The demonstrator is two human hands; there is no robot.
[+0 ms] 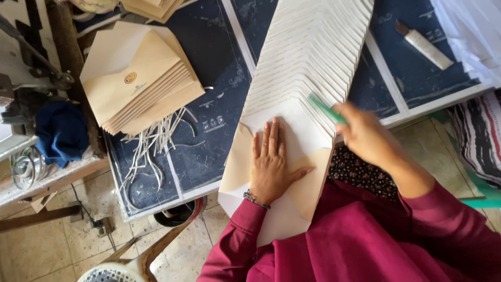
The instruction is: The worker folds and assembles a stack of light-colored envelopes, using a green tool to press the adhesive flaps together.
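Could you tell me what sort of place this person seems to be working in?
Probably a small envelope-making workshop. A long fanned row of paper blanks lies on the dark worktable, a stack of finished brown envelopes sits beside paper trimmings, and the right hand holds a green tool.

Two hands: the left hand (270, 166) and the right hand (364, 133). One green tool (326, 109), in the right hand. One long fanned row of pale paper sheets (308, 52), too many to count. One stack of tan envelopes (136, 83) at left; a second stack (151, 8) partly visible at the top edge. One loose bundle of paper strips (151, 143). One blue cloth (60, 130). One white wrapped tool (425, 46) at upper right.
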